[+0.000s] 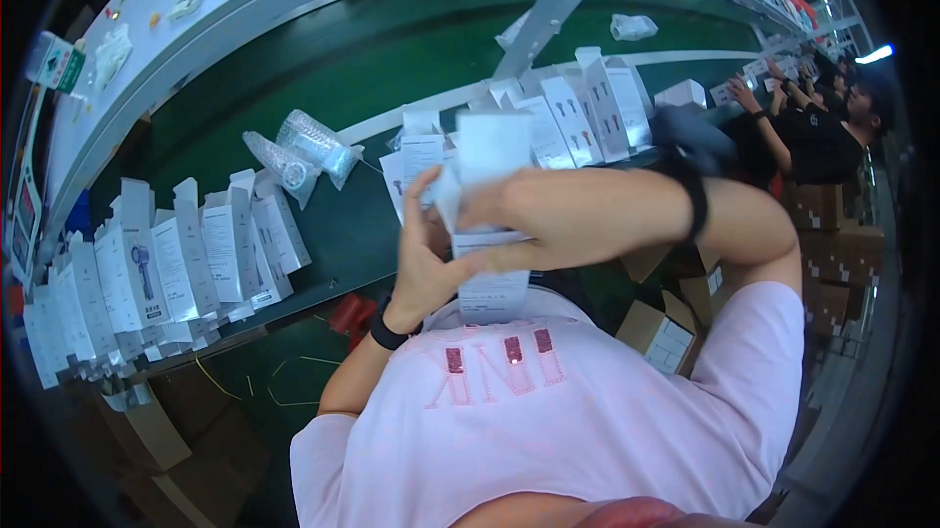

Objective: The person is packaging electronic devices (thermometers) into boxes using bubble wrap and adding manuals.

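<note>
In front of my chest stands a small white carton (494,298) with printed text and its top flap (494,146) raised. My left hand (429,259) grips the carton's left side, fingers curled along its edge. Across the upper part of the box reaches my right hand (504,210), smeared by motion; its thumb lies against the front, and its other fingers cannot be made out. Just beyond my hands, several more white cartons (568,121) stand in a row, some with flaps up.
At the left, several white cartons (132,273) line the green belt's (343,224) near edge. Bubble-wrapped items (318,148) lie between the rows. A metal post (558,9) rises beyond. Brown boxes (656,332) sit below right; co-workers (827,126) work at far right.
</note>
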The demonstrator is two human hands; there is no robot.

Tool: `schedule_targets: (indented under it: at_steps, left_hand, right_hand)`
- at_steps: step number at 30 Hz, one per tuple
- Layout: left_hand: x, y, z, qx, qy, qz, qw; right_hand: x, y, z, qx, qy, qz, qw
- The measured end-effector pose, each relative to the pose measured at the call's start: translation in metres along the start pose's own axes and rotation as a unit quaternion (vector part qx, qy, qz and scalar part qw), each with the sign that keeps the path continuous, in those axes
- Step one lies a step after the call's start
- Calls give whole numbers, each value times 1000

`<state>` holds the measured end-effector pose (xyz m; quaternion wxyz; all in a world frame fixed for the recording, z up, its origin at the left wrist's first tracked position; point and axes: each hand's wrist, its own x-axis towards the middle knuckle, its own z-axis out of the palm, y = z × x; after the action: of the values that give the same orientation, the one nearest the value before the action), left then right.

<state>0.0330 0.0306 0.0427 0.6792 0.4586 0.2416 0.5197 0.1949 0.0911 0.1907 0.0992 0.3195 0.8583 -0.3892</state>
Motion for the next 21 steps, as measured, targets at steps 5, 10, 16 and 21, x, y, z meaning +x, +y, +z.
schedule_targets:
  at_steps: [5, 10, 16, 21]
  left_hand:
    - [4, -3, 9, -66, 68, 62, 994]
    - [17, -7, 13, 42, -125, -51, 990]
    - [13, -14, 14, 49, -117, -155, 980]
    - [15, -34, 45, 7, -59, -152, 987]
  right_hand:
    - [-59, 38, 4, 142, 413, 109, 893]
    - [-37, 63, 93, 637, 249, 117, 721]
    - [-56, 47, 109, 386, 430, 88, 812]
    - [-94, 58, 111, 349, 420, 113, 830]
